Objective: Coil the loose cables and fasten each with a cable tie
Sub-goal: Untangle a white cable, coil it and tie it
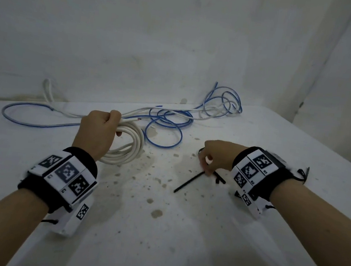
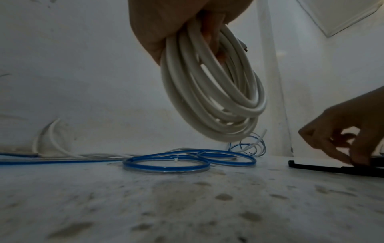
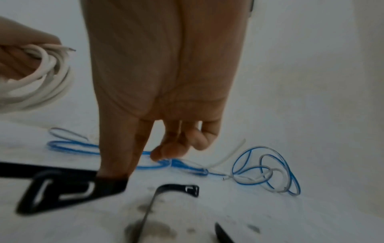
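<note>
White cable coil (image 1: 124,146) gripped in my left hand (image 1: 97,132), above the worktop (image 1: 180,233) left of centre.

My right hand (image 1: 216,155) pinches a black cable tie (image 1: 190,182) lying right of centre; further ties (image 3: 176,189) lie beside it. Loose blue cable (image 1: 164,129) sprawls along the far edge, near the wall (image 1: 160,31).

I stand at a white table (image 1: 180,233) whose top is speckled with brownish stains and dark flecks. Its far edge meets a plain whitish wall (image 1: 160,31), scuffed and grubby low down. To my right the wall turns a corner. The light is dim and even, casting soft shadows.
</note>
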Tool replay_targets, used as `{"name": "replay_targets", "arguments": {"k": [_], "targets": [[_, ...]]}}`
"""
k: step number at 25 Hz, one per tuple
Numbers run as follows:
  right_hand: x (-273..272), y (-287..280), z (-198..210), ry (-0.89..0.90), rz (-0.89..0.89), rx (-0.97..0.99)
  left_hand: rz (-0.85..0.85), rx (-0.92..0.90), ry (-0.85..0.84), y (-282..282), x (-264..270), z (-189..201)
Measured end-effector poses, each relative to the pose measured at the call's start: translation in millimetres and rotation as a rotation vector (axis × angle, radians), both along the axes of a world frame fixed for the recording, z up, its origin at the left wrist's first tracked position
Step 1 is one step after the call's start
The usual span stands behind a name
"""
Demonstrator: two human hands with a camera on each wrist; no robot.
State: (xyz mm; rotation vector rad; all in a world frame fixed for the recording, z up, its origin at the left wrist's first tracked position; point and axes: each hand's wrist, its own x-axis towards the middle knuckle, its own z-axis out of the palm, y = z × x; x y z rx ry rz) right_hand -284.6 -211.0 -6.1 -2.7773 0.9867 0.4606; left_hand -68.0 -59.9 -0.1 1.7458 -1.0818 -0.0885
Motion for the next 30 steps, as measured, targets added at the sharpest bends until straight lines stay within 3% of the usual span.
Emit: {"name": "replay_targets", "arguments": {"k": [3,6,9,12,15,20,23,30], "targets": [[16,8,20,-0.323,-0.021,-0.051,0.077,0.006,-0.003,7,15,-1],[48,32,40,-0.8,-0.064,0.361,0.126,0.011,0.006,13,27,0],[87,67,45,-1.028,0.031,0.663,0.152,0.005,-0.017,15,28,2],[115,90,37,-1.032,0.074,0.727,0.178,0.01,-0.076,11,25,2],[132,95,22,-0.954,0.123,0.399,0.163,-0.024,-0.057,7,28,-3],[140,100,14,-1.071,0.055,-0.116,0.101,-0.111,0.023,6,30,-5],[141,105,15,-1.116,0.102,-0.136,0.087,-0.146,0.047,5,31,-6],[149,107,11,-1.039,0.181,-0.01,0.077,-0.19,0.14,13,40,-3]]}}
